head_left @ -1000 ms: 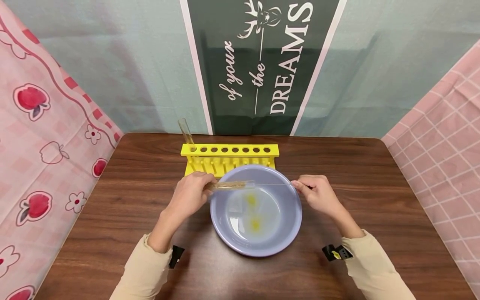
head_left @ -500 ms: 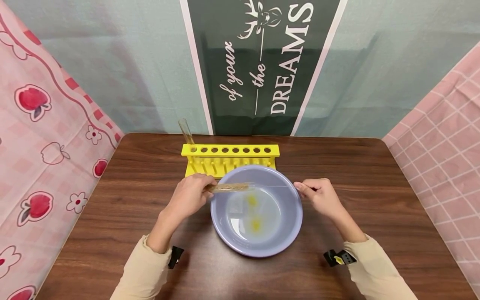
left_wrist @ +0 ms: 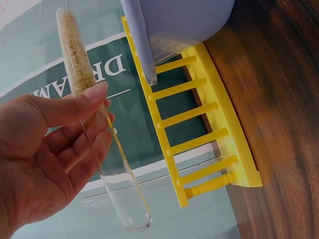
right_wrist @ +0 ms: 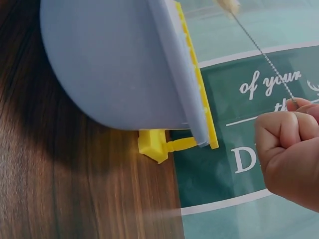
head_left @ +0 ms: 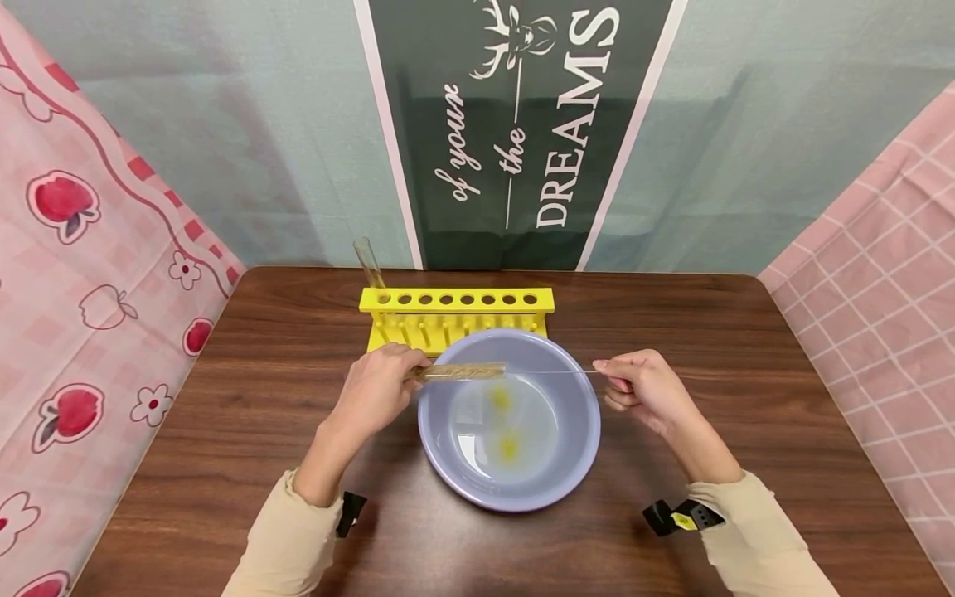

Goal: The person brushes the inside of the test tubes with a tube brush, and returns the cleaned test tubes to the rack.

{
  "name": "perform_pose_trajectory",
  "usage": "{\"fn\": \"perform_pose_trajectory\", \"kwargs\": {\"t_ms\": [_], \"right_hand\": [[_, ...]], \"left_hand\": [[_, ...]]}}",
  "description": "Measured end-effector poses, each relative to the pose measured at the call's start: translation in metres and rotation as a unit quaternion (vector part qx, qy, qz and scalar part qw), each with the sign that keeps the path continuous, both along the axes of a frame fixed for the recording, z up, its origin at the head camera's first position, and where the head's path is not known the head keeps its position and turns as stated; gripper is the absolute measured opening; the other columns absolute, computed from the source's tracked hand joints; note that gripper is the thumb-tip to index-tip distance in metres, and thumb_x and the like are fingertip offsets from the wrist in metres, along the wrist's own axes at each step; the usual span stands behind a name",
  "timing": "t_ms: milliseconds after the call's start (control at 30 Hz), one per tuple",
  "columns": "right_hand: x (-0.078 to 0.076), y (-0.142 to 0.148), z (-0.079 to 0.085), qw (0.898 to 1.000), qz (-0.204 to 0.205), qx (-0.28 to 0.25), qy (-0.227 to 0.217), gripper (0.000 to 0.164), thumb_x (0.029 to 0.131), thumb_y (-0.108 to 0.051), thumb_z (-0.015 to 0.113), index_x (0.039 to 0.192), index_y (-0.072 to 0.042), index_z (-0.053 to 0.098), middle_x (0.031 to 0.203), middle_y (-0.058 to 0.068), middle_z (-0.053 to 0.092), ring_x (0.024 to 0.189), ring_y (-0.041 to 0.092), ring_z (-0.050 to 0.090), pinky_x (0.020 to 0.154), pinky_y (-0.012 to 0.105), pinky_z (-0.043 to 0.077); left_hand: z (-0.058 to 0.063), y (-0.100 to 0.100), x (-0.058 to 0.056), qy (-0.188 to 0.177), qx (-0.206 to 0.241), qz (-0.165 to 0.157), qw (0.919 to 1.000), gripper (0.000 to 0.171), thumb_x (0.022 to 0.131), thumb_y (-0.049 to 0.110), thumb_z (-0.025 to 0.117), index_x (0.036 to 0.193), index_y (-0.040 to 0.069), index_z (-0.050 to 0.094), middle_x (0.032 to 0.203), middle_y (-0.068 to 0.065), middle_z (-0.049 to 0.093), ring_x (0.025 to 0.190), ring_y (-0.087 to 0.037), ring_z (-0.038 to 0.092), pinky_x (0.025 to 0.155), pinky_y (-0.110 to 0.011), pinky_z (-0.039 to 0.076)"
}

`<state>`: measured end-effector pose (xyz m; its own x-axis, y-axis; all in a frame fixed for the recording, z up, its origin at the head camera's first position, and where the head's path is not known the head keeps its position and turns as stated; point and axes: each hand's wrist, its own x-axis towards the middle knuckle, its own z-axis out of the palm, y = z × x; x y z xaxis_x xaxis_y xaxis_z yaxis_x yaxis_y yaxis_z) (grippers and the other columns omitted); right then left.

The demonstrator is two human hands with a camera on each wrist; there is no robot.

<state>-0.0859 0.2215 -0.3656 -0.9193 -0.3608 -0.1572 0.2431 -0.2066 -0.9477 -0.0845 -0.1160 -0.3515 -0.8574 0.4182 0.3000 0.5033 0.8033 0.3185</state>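
My left hand (head_left: 379, 388) grips a clear glass test tube (left_wrist: 119, 184) between thumb and fingers, lying nearly level over the left half of a lavender basin (head_left: 582, 439). Inside the tube's mouth half sit the tan bristles of a test tube brush (left_wrist: 75, 50); the tube's rounded end looks clear. The brush's thin twisted wire (right_wrist: 264, 56) runs out to the right across the basin. At its far end my right hand (head_left: 643, 390) pinches the wire between thumb and curled fingers, just past the basin's right rim. Shallow water (head_left: 537, 423) with two yellow patches shows in the basin.
Behind the basin stands a yellow test tube rack (head_left: 457, 298), partly hidden by the basin's rim. Another glass tube (head_left: 368, 259) leans in its leftmost hole. All of this is on a dark wooden table (head_left: 283, 398), with a printed cloth (head_left: 298, 166) hanging behind it.
My right hand has shifted slightly right and turned, drawing the brush wire a little further out of the tube. The left hand and the tube stay nearly where they were.
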Motion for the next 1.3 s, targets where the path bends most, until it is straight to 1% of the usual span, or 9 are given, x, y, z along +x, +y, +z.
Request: {"fn": "perform_pose_trajectory", "kwargs": {"t_ms": [233, 400, 533, 700, 900, 1000, 1100, 1167, 1300], "right_hand": [[-0.001, 0.006, 0.000, 0.998, 0.032, -0.039, -0.027, 0.040, 0.092, 0.005, 0.037, 0.053, -0.003, 0.031, 0.051, 0.003, 0.016, 0.042, 0.017, 0.008, 0.043, 0.030, 0.008], [0.001, 0.007, -0.001, 0.995, -0.002, 0.085, 0.051, 0.040, 0.091, -0.001, 0.048, 0.053, 0.002, 0.037, 0.048, 0.002, 0.025, 0.041, 0.014, 0.017, 0.040, 0.031, 0.012], [0.001, 0.009, -0.004, 0.958, -0.033, 0.242, 0.149, 0.039, 0.089, -0.005, 0.056, 0.052, 0.002, 0.046, 0.047, -0.001, 0.034, 0.042, 0.009, 0.027, 0.037, 0.029, 0.020], [0.003, 0.009, -0.006, 0.887, -0.057, 0.364, 0.278, 0.036, 0.086, 0.000, 0.058, 0.052, -0.009, 0.050, 0.047, 0.001, 0.039, 0.045, 0.006, 0.033, 0.040, 0.027, 0.027], [0.013, 0.000, 0.009, 0.863, -0.073, 0.375, 0.330, 0.036, 0.082, 0.010, 0.058, 0.053, -0.010, 0.048, 0.048, 0.000, 0.038, 0.046, 0.003, 0.032, 0.041, 0.027, 0.027], [0.014, 0.002, 0.008, 0.862, -0.075, 0.380, 0.326, 0.036, 0.082, 0.010, 0.058, 0.053, -0.010, 0.048, 0.048, -0.003, 0.037, 0.046, 0.003, 0.032, 0.041, 0.027, 0.027], [0.011, 0.010, 0.000, 0.875, -0.065, 0.377, 0.297, 0.036, 0.084, 0.005, 0.058, 0.052, -0.009, 0.048, 0.049, -0.005, 0.037, 0.046, 0.004, 0.032, 0.041, 0.028, 0.027], [0.008, 0.016, -0.006, 0.897, -0.056, 0.359, 0.251, 0.037, 0.087, -0.001, 0.057, 0.052, -0.006, 0.048, 0.048, -0.006, 0.036, 0.046, 0.005, 0.030, 0.040, 0.028, 0.025], [0.006, 0.025, -0.009, 0.960, -0.035, 0.246, 0.131, 0.040, 0.090, -0.006, 0.054, 0.053, 0.003, 0.043, 0.049, -0.004, 0.036, 0.044, 0.007, 0.025, 0.039, 0.032, 0.017]], "left_hand": [[0.001, 0.000, 0.000, -0.003, -0.005, 0.001, 1.0000, 0.025, 0.067, -0.004, 0.074, 0.088, 0.009, 0.070, 0.082, -0.002, 0.066, 0.078, -0.020, 0.061, 0.062, -0.037, 0.049], [0.000, -0.002, 0.000, -0.004, 0.000, 0.001, 1.0000, 0.025, 0.067, -0.004, 0.074, 0.088, 0.009, 0.070, 0.083, -0.002, 0.067, 0.079, -0.020, 0.062, 0.063, -0.037, 0.050], [-0.001, -0.005, -0.001, -0.012, 0.003, 0.000, 0.9999, 0.024, 0.067, -0.003, 0.075, 0.088, 0.009, 0.069, 0.084, -0.003, 0.067, 0.079, -0.021, 0.062, 0.064, -0.038, 0.049], [-0.002, -0.008, -0.002, -0.028, 0.006, -0.003, 0.9996, 0.023, 0.067, -0.001, 0.076, 0.087, 0.008, 0.069, 0.082, -0.002, 0.066, 0.077, -0.020, 0.062, 0.065, -0.037, 0.049], [-0.003, -0.010, -0.002, -0.042, 0.010, -0.003, 0.9991, 0.022, 0.068, -0.001, 0.076, 0.086, 0.008, 0.069, 0.080, -0.002, 0.066, 0.077, -0.020, 0.061, 0.066, -0.037, 0.049], [-0.004, -0.011, -0.002, -0.044, 0.009, -0.004, 0.9990, 0.022, 0.067, -0.001, 0.076, 0.085, 0.009, 0.069, 0.080, -0.002, 0.066, 0.076, -0.020, 0.061, 0.065, -0.037, 0.048], [-0.006, -0.013, -0.002, -0.044, 0.008, -0.008, 0.9990, 0.022, 0.067, -0.002, 0.076, 0.085, 0.009, 0.069, 0.079, -0.001, 0.065, 0.075, -0.020, 0.061, 0.063, -0.037, 0.048], [-0.007, -0.014, -0.002, -0.043, 0.008, -0.009, 0.9990, 0.022, 0.068, -0.002, 0.075, 0.085, 0.009, 0.069, 0.079, -0.001, 0.065, 0.075, -0.020, 0.061, 0.064, -0.037, 0.048], [-0.008, -0.015, -0.001, -0.042, 0.006, -0.007, 0.9991, 0.021, 0.068, -0.002, 0.075, 0.085, 0.010, 0.069, 0.079, -0.001, 0.065, 0.075, -0.019, 0.061, 0.063, -0.036, 0.048]]}}
